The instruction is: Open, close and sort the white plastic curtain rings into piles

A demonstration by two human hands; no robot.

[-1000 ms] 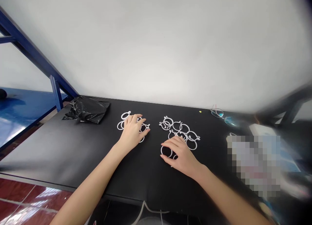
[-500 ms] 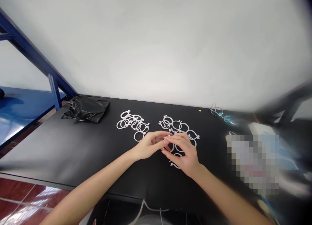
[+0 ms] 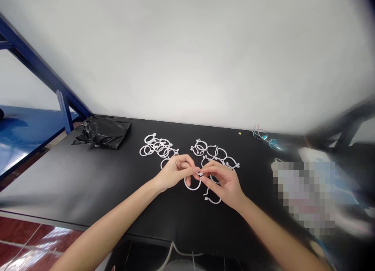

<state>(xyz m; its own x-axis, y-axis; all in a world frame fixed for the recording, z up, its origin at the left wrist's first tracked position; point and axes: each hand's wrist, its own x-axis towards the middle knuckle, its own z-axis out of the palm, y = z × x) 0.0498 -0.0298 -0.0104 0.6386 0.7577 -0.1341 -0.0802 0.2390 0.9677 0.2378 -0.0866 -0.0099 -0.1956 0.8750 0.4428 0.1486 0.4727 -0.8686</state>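
Above the black table (image 3: 88, 177), left hand (image 3: 172, 172) and right hand (image 3: 224, 181) pinching one white ring (image 3: 192, 183) together at its top, ring piles (image 3: 158, 148) behind, one ring (image 3: 212, 198) lying under the right hand, black bag (image 3: 102, 132) far left, glasses (image 3: 265, 137) far right

All you really get of the person is two arms: the left hand (image 3: 172, 173) and the right hand (image 3: 224, 183) are bare and slim, with long thin fingers. The left forearm (image 3: 117, 220) and right forearm (image 3: 272, 236) are bare too, slender and smooth right up to where the frame cuts them off. Whatever is worn higher up is out of shot.
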